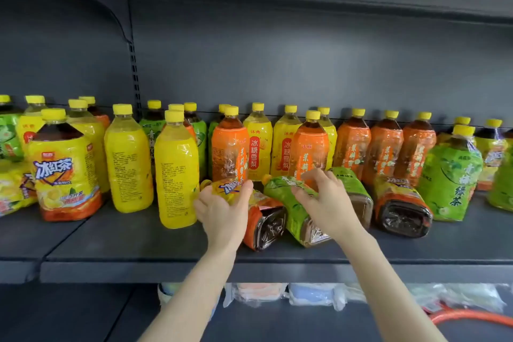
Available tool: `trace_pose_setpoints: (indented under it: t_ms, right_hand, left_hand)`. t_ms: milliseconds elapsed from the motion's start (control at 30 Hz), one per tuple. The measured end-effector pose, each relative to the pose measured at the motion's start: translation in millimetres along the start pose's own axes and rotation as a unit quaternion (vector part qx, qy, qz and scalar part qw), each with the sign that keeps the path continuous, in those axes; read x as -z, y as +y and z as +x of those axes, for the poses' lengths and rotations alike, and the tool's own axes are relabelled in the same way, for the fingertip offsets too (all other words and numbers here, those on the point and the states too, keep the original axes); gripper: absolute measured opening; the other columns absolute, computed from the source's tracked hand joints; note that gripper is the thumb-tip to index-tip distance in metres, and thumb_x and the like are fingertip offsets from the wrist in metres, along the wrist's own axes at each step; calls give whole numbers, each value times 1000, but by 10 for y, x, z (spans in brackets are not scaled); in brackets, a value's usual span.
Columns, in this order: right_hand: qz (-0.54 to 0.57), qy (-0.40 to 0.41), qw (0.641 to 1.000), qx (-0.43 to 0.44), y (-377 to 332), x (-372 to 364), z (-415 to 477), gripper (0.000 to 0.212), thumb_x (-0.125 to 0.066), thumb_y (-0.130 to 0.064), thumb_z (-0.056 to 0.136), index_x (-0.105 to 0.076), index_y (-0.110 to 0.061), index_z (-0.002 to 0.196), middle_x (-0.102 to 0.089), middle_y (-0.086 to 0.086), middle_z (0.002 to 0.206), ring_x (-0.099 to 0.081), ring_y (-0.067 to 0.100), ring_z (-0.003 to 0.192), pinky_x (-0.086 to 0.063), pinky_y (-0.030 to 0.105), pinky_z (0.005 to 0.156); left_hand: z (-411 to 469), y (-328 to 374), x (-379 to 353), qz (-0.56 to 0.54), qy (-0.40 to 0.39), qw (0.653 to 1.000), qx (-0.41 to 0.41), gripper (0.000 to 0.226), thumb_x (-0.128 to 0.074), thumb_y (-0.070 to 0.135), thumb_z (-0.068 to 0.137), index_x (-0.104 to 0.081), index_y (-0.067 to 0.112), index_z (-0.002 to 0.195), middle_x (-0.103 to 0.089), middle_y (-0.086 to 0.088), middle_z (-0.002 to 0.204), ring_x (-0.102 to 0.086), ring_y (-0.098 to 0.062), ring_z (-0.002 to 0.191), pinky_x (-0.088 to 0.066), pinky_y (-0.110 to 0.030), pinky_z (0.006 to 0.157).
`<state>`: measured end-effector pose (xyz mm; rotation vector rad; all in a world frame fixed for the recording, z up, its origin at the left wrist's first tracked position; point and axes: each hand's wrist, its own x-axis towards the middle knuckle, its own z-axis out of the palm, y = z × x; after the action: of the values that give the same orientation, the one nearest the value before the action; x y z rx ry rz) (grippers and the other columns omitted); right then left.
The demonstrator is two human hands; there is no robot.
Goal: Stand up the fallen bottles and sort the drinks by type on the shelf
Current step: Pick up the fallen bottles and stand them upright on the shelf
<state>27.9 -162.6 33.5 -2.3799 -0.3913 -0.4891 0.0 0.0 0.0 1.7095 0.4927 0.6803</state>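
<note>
Fallen iced-tea bottle is lying at frame centre on the shelf, with its cap pointed away to the upper left and its dark base turned toward the camera. It is grasped near the neck end by the left hand. The fingers are curled over the top of the label and the thumb is on the left flank.

Fallen green-tea bottle is lying just right of it, side by side, base also toward the camera. The right hand is placed over its upper half with fingers spread and released. The thumb is close to the label, but contact cannot be told.

Further right, a second green-tea bottle is seen on its side, partly hidden behind the right hand. A second iced-tea bottle is on its side beyond that.

Upright stock is lined along the back:
- a large iced-tea bottle at left
- yellow bottles left of centre
- orange bottles behind the hands
- an upright green-tea bottle at right

Plastic-wrapped packs are seen under the shelf.
</note>
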Motion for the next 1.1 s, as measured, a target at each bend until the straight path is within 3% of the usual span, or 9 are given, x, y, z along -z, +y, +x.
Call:
trace_pose_setpoints:
  t_ms: [133, 233, 367, 500, 600, 667, 833, 967, 1100]
  right_hand:
    - [-46, -61, 996, -47, 24, -40, 130, 61, -53, -50, 91, -42, -12, 137, -54, 12, 129, -52, 32, 115, -46, 41, 93]
    - [-110, -108, 985, -71, 74, -78, 172, 73, -49, -58, 90, -37, -4, 138, -65, 13, 102, -62, 32, 95, -53, 42, 80]
    - [-162, -136, 976, -57, 66, -12, 260, 55, -47, -59, 91, -50, -4, 90, -54, 1, 68, -57, 22, 73, -42, 32, 75]
    - [-181, -190, 964, -45, 25, 18, 365, 63, -41, -59, 93, -44, -9, 55, -51, 3, 71, -49, 24, 87, -30, 41, 104]
    - [-165, -222, 960, -50, 24, 39, 399, 65, -40, -62, 92, -63, -1, 88, -57, 20, 123, -55, 29, 105, -38, 38, 101]
    - [-108, -272, 953, -82, 25, 53, 416, 85, -41, -61, 93, -29, 6, 144, -22, 20, 157, -40, 34, 134, -34, 40, 106]
    - [-14, -299, 945, -128, 85, 48, 473, 108, -47, -63, 89, 18, 0, 148, -25, 14, 157, -27, 31, 143, -28, 40, 111]
    - [12, -260, 957, -129, 142, -1, 442, 104, -52, -65, 86, -6, 4, 149, -35, 16, 151, -40, 30, 134, -36, 37, 103]
    - [33, -205, 970, -126, 154, -14, 403, 74, -60, -60, 83, -54, 6, 118, -60, 11, 103, -57, 23, 88, -44, 34, 81]
  left_hand:
    - [29, -125, -90, 2, 4, 1000, -5, 93, -70, 50, 76, -20, 10, 144, -20, -8, 147, -20, -25, 137, -30, -45, 108]
    - [41, -208, -180, -17, 4, 1000, 4, 99, -73, 47, 75, -16, 11, 147, -16, -7, 150, -16, -24, 138, -27, -42, 109]
    - [22, -214, -237, -64, 16, 998, 25, 104, -77, 43, 71, -14, 12, 148, -15, -8, 151, -20, -26, 138, -29, -44, 112]
    - [32, -238, -213, -118, 5, 990, 73, 106, -81, 45, 65, -21, 15, 146, -30, -8, 144, -34, -25, 131, -36, -40, 105]
    - [26, -218, -167, -143, -6, 985, 99, 103, -82, 48, 55, -31, 20, 140, -45, -5, 136, -47, -24, 122, -43, -44, 102]
    - [46, -206, -144, -155, -15, 981, 119, 92, -84, 39, 61, -35, 21, 137, -50, -4, 131, -53, -23, 115, -47, -43, 96]
    - [39, -127, -162, -169, -9, 973, 157, 111, -78, 51, 38, -30, 26, 135, -50, -7, 130, -57, -27, 109, -52, -48, 88]
    - [67, -99, -201, -159, 29, 969, 187, 116, -84, 55, 50, -22, 21, 143, -40, -10, 139, -47, -31, 122, -44, -52, 98]
    - [258, -279, -225, -181, 14, 962, 205, 133, -81, 76, 14, -44, 22, 130, -58, -5, 124, -60, -29, 107, -50, -51, 89]
